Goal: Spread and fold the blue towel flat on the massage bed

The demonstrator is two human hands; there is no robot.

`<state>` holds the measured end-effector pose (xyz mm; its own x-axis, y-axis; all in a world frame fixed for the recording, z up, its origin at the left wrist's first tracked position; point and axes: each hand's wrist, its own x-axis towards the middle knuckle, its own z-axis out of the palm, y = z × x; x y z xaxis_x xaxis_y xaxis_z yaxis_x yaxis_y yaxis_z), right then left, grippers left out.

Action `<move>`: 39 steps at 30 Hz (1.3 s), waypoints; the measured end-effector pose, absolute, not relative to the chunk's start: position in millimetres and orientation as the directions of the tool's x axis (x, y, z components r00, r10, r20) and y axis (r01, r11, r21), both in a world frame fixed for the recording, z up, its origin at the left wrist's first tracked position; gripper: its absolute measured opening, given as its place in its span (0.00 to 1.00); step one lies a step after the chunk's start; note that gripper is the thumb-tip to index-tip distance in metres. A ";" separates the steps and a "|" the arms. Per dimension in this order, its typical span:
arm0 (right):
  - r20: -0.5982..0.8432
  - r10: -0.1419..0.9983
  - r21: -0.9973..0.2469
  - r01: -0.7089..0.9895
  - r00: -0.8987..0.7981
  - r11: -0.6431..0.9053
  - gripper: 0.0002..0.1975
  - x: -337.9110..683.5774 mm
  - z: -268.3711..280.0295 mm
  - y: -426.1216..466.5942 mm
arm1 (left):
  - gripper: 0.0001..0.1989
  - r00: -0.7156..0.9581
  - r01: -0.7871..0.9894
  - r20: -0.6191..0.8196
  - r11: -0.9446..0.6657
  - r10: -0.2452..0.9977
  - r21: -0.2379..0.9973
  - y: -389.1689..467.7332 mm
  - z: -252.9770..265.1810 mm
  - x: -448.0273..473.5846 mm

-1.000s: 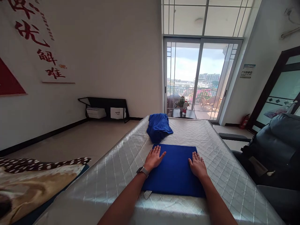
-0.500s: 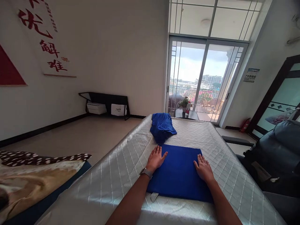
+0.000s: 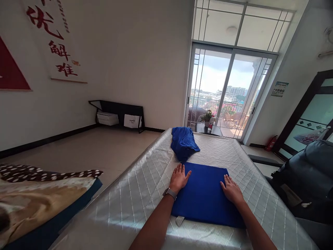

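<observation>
A flat, square blue folded cloth [image 3: 204, 194] lies on the silver quilted cover [image 3: 137, 194] in front of me. My left hand [image 3: 180, 177] rests on its left edge near the far corner, fingers stretched out and thumb apart. On the right edge lies my right hand [image 3: 232, 188], also flat with its fingers extended. A small pale tag [image 3: 179, 221] sticks out at the near left corner. Just beyond the far edge sits a crumpled blue cloth [image 3: 183, 143].
Bedding with a dotted brown edge [image 3: 47, 194] is at the left. A dark backpack [image 3: 309, 170] stands at the right. Past the far end are a small black table [image 3: 215, 131] with a plant and bottle, and a glass sliding door [image 3: 210, 76].
The view has shifted slightly, so the hands and cloths appear a little further right and lower. Both hands stay flat on the folded cloth's edges.
</observation>
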<state>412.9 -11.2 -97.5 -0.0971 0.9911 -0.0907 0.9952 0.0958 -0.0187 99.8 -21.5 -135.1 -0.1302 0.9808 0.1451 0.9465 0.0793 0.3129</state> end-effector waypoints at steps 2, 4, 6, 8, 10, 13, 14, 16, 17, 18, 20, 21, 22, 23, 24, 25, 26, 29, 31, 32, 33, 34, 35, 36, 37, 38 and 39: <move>-0.106 0.990 -0.005 0.996 -0.094 0.094 0.34 411.2 -91.1 -3.7 | 0.43 -0.130 0.945 0.154 0.075 0.979 0.318 -22.3 -134.9 99.7; -0.111 0.990 0.006 0.996 -0.091 0.092 0.33 407.8 -84.1 7.7 | 0.43 -0.127 0.945 0.164 0.069 0.978 0.320 -22.7 -135.1 99.3; -0.096 0.991 0.009 0.996 -0.091 0.093 0.32 403.0 -78.9 20.4 | 0.43 -0.125 0.946 0.171 0.066 0.977 0.317 -22.3 -135.6 98.8; -0.069 0.992 0.000 0.995 -0.101 0.101 0.32 397.8 -77.9 31.3 | 0.43 -0.125 0.949 0.173 0.068 0.977 0.307 -21.5 -136.5 98.3; -0.052 0.992 -0.020 0.993 -0.117 0.116 0.33 394.2 -82.1 38.3 | 0.43 -0.125 0.954 0.170 0.071 0.977 0.293 -20.2 -137.8 97.8; -0.057 0.989 -0.053 0.990 -0.136 0.133 0.34 394.8 -94.3 42.5 | 0.44 -0.119 0.961 0.164 0.072 0.979 0.268 -18.0 -140.3 97.3; -0.061 0.988 -0.061 0.989 -0.139 0.135 0.34 396.6 -98.6 43.2 | 0.45 -0.117 0.963 0.161 0.072 0.980 0.261 -17.2 -141.1 97.3; -0.069 0.987 -0.074 0.987 -0.148 0.143 0.35 401.7 -105.4 44.9 | 0.45 -0.115 0.966 0.151 0.075 0.982 0.249 -15.4 -142.9 97.4; -0.074 0.985 -0.079 0.986 -0.154 0.148 0.35 404.5 -107.8 46.1 | 0.46 -0.115 0.966 0.144 0.078 0.983 0.246 -14.4 -143.7 97.5; -0.078 0.984 -0.084 0.985 -0.160 0.153 0.35 407.2 -109.6 47.5 | 0.46 -0.116 0.966 0.136 0.080 0.984 0.244 -13.5 -144.5 97.6; -0.088 0.982 -0.092 0.983 -0.168 0.160 0.36 411.6 -111.9 50.5 | 0.46 -0.117 0.967 0.119 0.086 0.986 0.241 -12.0 -146.1 97.6; -0.092 0.981 -0.096 0.982 -0.170 0.161 0.36 413.1 -112.6 51.8 | 0.46 -0.115 0.967 0.111 0.086 0.987 0.238 -11.4 -146.8 97.5; -0.093 0.981 -0.101 0.982 -0.171 0.161 0.36 414.3 -113.3 53.0 | 0.46 -0.112 0.968 0.104 0.085 0.988 0.234 -10.9 -147.4 97.4; -0.094 0.981 -0.107 0.981 -0.171 0.161 0.36 415.2 -113.8 53.9 | 0.46 -0.109 0.970 0.098 0.084 0.989 0.229 -10.6 -147.8 97.3; -0.093 0.981 -0.115 0.980 -0.171 0.160 0.36 415.9 -114.3 54.5 | 0.46 -0.107 0.971 0.091 0.084 0.990 0.224 -10.3 -148.1 97.2; -0.092 0.981 -0.123 0.979 -0.172 0.160 0.36 416.4 -114.7 54.8 | 0.46 -0.106 0.972 0.086 0.085 0.991 0.217 -10.1 -148.1 97.2; -0.090 0.981 -0.132 0.978 -0.173 0.160 0.36 416.9 -115.0 54.9 | 0.46 -0.105 0.974 0.080 0.086 0.991 0.211 -10.1 -147.9 97.3; -0.083 0.982 -0.156 0.975 -0.171 0.156 0.36 418.1 -114.9 54.0 | 0.45 -0.105 0.977 0.065 0.091 0.992 0.190 -10.4 -145.9 98.7; -0.079 0.982 -0.169 0.974 -0.169 0.154 0.36 418.8 -114.2 52.8 | 0.45 -0.105 0.979 0.052 0.094 0.993 0.180 -11.0 -143.8 100.7; -0.077 0.983 -0.174 0.973 -0.169 0.153 0.36 419.1 -113.7 52.1 | 0.45 -0.106 0.980 0.046 0.097 0.993 0.174 -11.5 -142.6 102.0; -0.075 0.983 -0.179 0.972 -0.169 0.153 0.36 419.4 -113.3 51.4 | 0.45 -0.108 0.981 0.039 0.100 0.993 0.168 -12.0 -141.5 103.4; -0.072 0.983 -0.183 0.971 -0.169 0.154 0.36 419.7 -112.9 50.7 | 0.45 -0.110 0.981 0.034 0.104 0.993 0.162 -12.5 -140.4 104.8; -0.069 0.983 -0.186 0.970 -0.169 0.154 0.36 419.9 -112.6 49.9 | 0.45 -0.113 0.982 0.029 0.107 0.993 0.155 -13.1 -139.2 106.0; -0.067 0.983 -0.189 0.970 -0.169 0.154 0.36 420.2 -112.4 49.3 | 0.45 -0.116 0.983 0.024 0.111 0.993 0.148 -13.7 -137.8 107.0; -0.064 0.984 -0.193 0.969 -0.169 0.153 0.36 420.5 -112.2 48.6 | 0.45 -0.118 0.983 0.019 0.115 0.993 0.141 -14.3 -136.3 107.6; -0.062 0.984 -0.196 0.969 -0.168 0.153 0.36 420.7 -112.2 48.0 | 0.44 -0.121 0.984 0.015 0.118 0.993 0.135 -14.8 -134.4 107.9; -0.059 0.984 -0.200 0.968 -0.167 0.152 0.36 420.9 -112.2 47.5 | 0.44 -0.126 0.984 0.012 0.123 0.992 0.129 -15.0 -132.0 108.2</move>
<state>420.9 47.5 -112.2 -0.1673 0.9841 -0.0594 0.9678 0.1524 -0.2002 108.2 -15.0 -132.0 -0.1259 0.9920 0.0124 0.9839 0.1232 0.1292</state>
